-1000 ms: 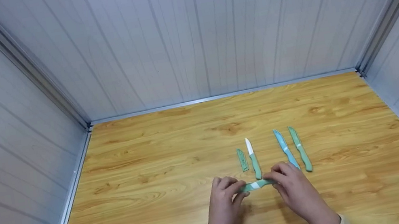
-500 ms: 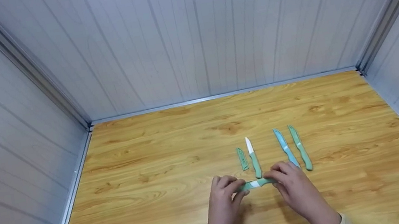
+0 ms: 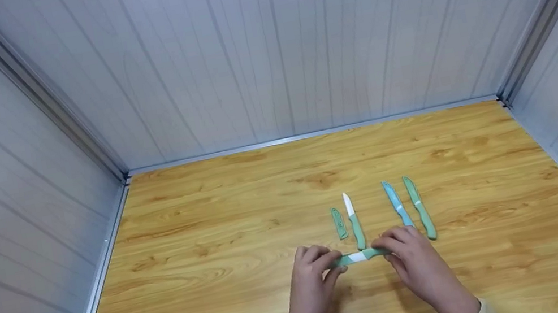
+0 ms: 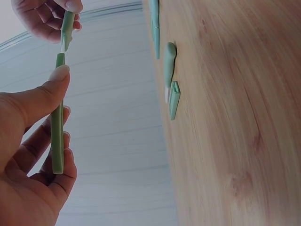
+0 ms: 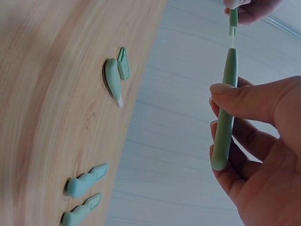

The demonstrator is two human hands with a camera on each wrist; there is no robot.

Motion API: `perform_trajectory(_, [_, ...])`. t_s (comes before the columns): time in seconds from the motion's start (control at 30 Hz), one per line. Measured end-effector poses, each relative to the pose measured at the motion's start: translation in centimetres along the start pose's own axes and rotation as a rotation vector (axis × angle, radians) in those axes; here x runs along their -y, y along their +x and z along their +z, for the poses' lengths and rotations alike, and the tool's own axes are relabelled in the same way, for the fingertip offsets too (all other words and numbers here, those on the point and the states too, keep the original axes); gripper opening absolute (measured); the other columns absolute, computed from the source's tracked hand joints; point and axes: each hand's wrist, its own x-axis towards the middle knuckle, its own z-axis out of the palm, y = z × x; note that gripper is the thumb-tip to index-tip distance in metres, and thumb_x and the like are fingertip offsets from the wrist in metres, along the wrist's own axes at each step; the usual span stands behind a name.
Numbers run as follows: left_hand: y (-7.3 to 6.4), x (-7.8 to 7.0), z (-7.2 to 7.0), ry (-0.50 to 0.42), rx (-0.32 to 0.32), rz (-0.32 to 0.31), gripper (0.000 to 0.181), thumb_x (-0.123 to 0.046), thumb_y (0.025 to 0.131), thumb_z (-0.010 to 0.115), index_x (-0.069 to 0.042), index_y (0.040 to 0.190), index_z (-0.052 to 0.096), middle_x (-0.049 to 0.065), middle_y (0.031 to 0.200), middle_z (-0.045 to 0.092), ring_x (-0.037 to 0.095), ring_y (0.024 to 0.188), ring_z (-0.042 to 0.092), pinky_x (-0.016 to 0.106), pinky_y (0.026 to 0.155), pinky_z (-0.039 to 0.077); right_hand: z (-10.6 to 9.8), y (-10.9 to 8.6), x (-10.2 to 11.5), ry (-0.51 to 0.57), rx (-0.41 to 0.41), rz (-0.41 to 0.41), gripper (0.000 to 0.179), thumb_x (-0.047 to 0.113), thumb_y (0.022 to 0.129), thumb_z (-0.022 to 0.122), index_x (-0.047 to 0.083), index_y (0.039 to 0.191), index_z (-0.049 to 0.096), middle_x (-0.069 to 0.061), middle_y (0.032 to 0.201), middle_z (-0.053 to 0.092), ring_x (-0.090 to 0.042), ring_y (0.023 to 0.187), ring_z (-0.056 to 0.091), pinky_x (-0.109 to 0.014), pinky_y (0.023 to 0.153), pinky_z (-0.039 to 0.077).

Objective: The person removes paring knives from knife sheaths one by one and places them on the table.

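My left hand (image 3: 310, 283) pinches a green blade sheath (image 4: 57, 141) between thumb and fingers. Opposite it, my right hand (image 3: 419, 266) grips the green handle (image 5: 225, 127) of a paring knife. Between sheath and handle a short stretch of white blade (image 3: 357, 257) shows; its tip is hidden inside the sheath. The knife is held level above the table, crosswise in the head view. Just beyond it lie a second green-handled knife (image 3: 358, 231) with a bare white blade and a loose green sheath (image 3: 339, 223) to its left.
A blue sheathed knife (image 3: 393, 196) and a green sheathed knife (image 3: 419, 206) lie side by side to the right, the blue handle partly behind my right hand. Pale panel walls (image 3: 261, 56) border the wooden table (image 3: 205, 261) at the back and sides.
My right hand has shifted slightly to the right with the handle, and a little more white blade shows between handle and sheath. The things on the table have not moved.
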Motion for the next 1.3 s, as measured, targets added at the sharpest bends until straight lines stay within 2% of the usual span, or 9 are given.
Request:
perform_trajectory(0.4, [0.00, 0.01, -0.06, -0.009, 0.030, -0.044, 0.014, -0.020, 0.080, 0.076, -0.016, 0.094, 0.075, -0.013, 0.094, 0.058, 0.007, 0.087, 0.044, 0.021, 0.073, 0.046, 0.03, -0.08, -0.30, 0.012, 0.003, 0.013, 0.038, -0.007, 0.072, 0.078, 0.018, 0.100, 0.071, 0.007, 0.099, 0.058, -0.020, 0.093, 0.051, -0.042, 0.083, 0.044])
perform_trajectory(0.63, [0.07, 0.14, -0.08, -0.003, 0.026, -0.041, 0.015, -0.020, 0.079, 0.077, -0.016, 0.093, 0.075, -0.013, 0.094, 0.058, 0.008, 0.088, 0.045, 0.022, 0.074, 0.046, 0.12, -0.14, -0.51, 0.011, 0.003, 0.037, 0.038, -0.006, 0.072, 0.079, 0.019, 0.100, 0.071, 0.010, 0.098, 0.057, -0.016, 0.093, 0.049, -0.038, 0.080, 0.044])
perform_trajectory(0.77, [0.00, 0.23, -0.01, -0.003, 0.002, -0.018, 0.016, -0.019, 0.077, 0.079, -0.016, 0.092, 0.075, -0.013, 0.093, 0.058, 0.007, 0.086, 0.045, 0.022, 0.073, 0.046, 0.18, -0.15, -0.56, 0.022, -0.003, 0.033, 0.037, -0.006, 0.072, 0.079, 0.018, 0.099, 0.072, 0.010, 0.098, 0.057, -0.016, 0.092, 0.049, -0.039, 0.079, 0.044])
perform_trajectory(0.9, [-0.12, 0.45, 0.20, -0.003, -0.041, 0.047, 0.016, -0.016, 0.076, 0.080, -0.014, 0.091, 0.075, -0.009, 0.091, 0.060, 0.009, 0.085, 0.046, 0.022, 0.071, 0.046, 0.16, -0.22, -0.58, 0.023, -0.011, 0.023, 0.036, -0.006, 0.073, 0.079, 0.018, 0.099, 0.072, 0.009, 0.098, 0.058, -0.016, 0.092, 0.050, -0.039, 0.080, 0.044])
perform_trajectory(1.0, [-0.15, 0.55, 0.27, -0.009, -0.050, 0.067, 0.016, -0.016, 0.075, 0.080, -0.013, 0.090, 0.075, -0.008, 0.091, 0.060, 0.010, 0.085, 0.047, 0.022, 0.071, 0.047, 0.06, -0.26, -0.59, 0.023, -0.004, 0.034, 0.036, -0.006, 0.074, 0.077, 0.017, 0.101, 0.072, 0.009, 0.099, 0.058, -0.017, 0.093, 0.050, -0.039, 0.081, 0.045])
perform_trajectory(1.3, [-0.08, 0.48, 0.13, -0.031, -0.008, 0.001, 0.016, -0.016, 0.077, 0.079, -0.014, 0.092, 0.075, -0.010, 0.093, 0.060, 0.010, 0.088, 0.047, 0.023, 0.074, 0.047, -0.15, -0.28, -0.76, 0.027, 0.025, 0.088, 0.035, -0.005, 0.077, 0.076, 0.018, 0.102, 0.072, 0.010, 0.100, 0.057, -0.015, 0.096, 0.050, -0.036, 0.081, 0.047])
